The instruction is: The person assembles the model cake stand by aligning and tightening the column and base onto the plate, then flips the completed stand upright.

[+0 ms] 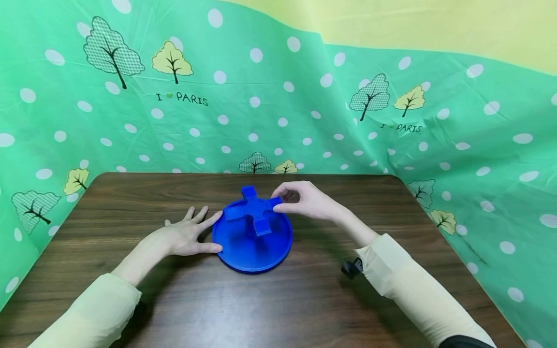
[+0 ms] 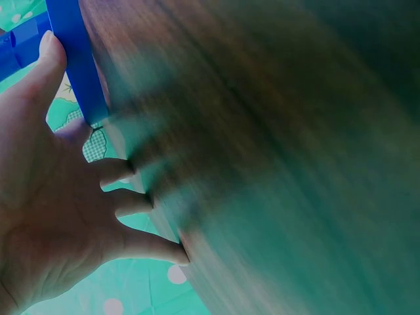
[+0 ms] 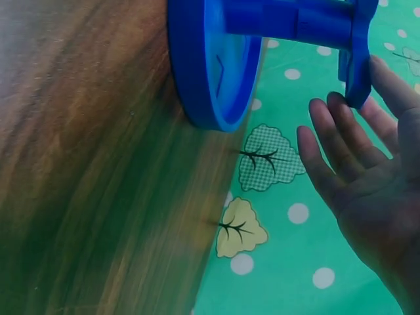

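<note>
A blue round base (image 1: 248, 256) with a raised rim stands flat on the table. From its middle rises a short blue post (image 3: 279, 20), which carries a blue four-armed cross-shaped top (image 1: 253, 211). My right hand (image 1: 310, 202) pinches the cross's right arm between thumb and fingers. On the left, my left hand (image 1: 184, 237) touches the base's rim with thumb and index finger, its fingers straight and spread. In the left wrist view, the thumb lies against the base's edge and the other fingertips rest on the table.
The brown wood-grain table (image 1: 209, 309) has rounded far corners. Behind and beside it hangs a green dotted cloth (image 1: 270, 111) printed with trees. A small black device (image 1: 351, 268) is fixed at the right sleeve's cuff.
</note>
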A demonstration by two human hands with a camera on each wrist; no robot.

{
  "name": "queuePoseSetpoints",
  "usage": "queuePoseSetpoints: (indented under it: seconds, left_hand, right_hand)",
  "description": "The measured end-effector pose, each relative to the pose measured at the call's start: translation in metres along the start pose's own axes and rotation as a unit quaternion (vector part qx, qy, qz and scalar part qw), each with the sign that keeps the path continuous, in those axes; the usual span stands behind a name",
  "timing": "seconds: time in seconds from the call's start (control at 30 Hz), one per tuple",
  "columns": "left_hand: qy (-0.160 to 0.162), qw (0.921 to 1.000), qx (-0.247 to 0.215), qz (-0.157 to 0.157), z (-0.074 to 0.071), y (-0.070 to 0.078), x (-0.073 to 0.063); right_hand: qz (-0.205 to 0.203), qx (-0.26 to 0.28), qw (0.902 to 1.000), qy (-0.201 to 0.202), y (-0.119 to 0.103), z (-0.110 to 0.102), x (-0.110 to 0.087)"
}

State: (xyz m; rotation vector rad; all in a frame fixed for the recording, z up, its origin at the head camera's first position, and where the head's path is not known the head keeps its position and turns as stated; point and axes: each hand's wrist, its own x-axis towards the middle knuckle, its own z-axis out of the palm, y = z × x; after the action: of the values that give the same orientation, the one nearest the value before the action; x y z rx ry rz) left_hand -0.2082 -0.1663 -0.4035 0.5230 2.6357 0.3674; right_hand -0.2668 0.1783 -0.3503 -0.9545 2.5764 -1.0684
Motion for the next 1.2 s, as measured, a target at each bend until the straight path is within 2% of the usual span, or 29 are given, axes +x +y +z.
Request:
queuePoseSetpoints:
  seconds: [0.43,0.63,0.77,0.87,1.0,1.2]
  left_hand:
    - [0.001,1.0000,0.003,-0.002,0.000,-0.003,-0.001]
    - [0.003,1.0000,-0.001,0.000,0.000,-0.003,-0.001]
    - [0.002,1.0000,-0.003,-0.001,0.000,-0.003,-0.001]
    - [0.001,1.0000,-0.006,-0.001,0.000,-0.002,-0.001]
    - [0.000,1.0000,-0.008,0.000,0.000,-0.002,-0.001]
    - [0.003,1.0000,-0.006,0.004,0.001,-0.001,0.000]
  right_hand:
    - [-0.011,0.025,0.9995,-0.019,-0.004,0.004,-0.020]
    - [-0.027,0.002,0.9989,0.037,-0.006,-0.003,-0.016]
    - [-0.018,0.009,0.9980,0.061,-0.003,-0.007,-0.008]
    - [-0.012,0.016,0.9984,0.053,-0.001,-0.007,0.001]
    - [-0.007,0.007,0.9996,0.024,0.002,-0.004,0.012]
    - [-0.008,-0.015,0.9998,0.002,0.004,0.001,0.018]
